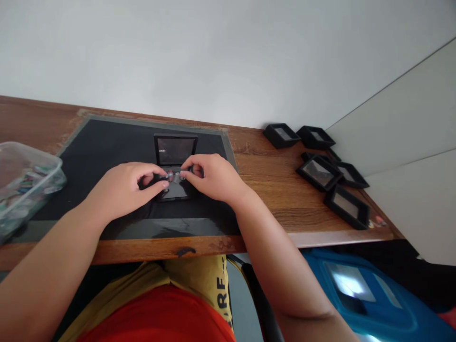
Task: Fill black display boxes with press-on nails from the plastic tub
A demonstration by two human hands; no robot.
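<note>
Both hands meet in the middle of the black mat (107, 142), on an open black box (175, 164). The left hand (124, 190) and right hand (213, 178) each pinch a tiny thing, too small to tell. More black boxes (320, 171) sit far right.

- The only readable lettering stands on the yellow cloth (210, 280) at the near edge of the picture, just below the tabletop (270, 175) rim: black capital letters running sideways, of which "R" and "F" can be made out, with a further letter beside them that looks like "E".
- The rest of that word is cut off by a fold in the cloth, so the whole word cannot be told.
- The small pieces in the clear plastic tub (24, 183) at the far left show colours, but any print on them is too blurred to read.
</note>
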